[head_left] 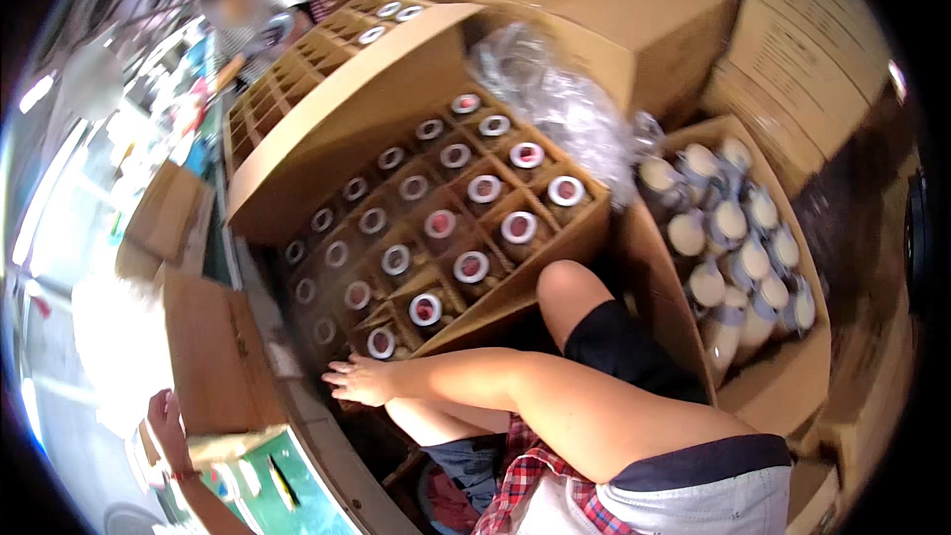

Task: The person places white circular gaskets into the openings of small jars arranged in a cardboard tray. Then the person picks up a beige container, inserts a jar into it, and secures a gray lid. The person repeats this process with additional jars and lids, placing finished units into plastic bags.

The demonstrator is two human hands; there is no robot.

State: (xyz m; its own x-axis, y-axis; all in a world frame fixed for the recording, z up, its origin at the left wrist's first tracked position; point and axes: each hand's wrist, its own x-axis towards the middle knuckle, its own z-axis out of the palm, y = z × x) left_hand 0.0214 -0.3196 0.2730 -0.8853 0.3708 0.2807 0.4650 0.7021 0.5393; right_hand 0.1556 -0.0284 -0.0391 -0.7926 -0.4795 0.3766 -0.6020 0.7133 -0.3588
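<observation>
My right hand (362, 379) reaches across with its fingers spread, at the near left corner of a divided cardboard carton (555, 238). Nothing shows in its grasp. Close to its fingertips, a jar (380, 342) with a white-rimmed, reddish-centred lid stands in a compartment. Several similar jars fill the other compartments in rows. At the far left, my left hand (168, 431), with a red band at the wrist, is raised beside a brown cardboard box (218, 352). Its fingers point upward, look apart and hold nothing I can see; glare washes out their surroundings.
To the right, an open carton (783, 391) holds several pale-capped bottles (728, 221). Crumpled clear plastic (555, 89) lies behind the jars. Another divided carton (297, 69) and stacked boxes (604, 20) stand farther back. A yellow-and-black tool (283, 483) lies on the green surface. People are at the far left.
</observation>
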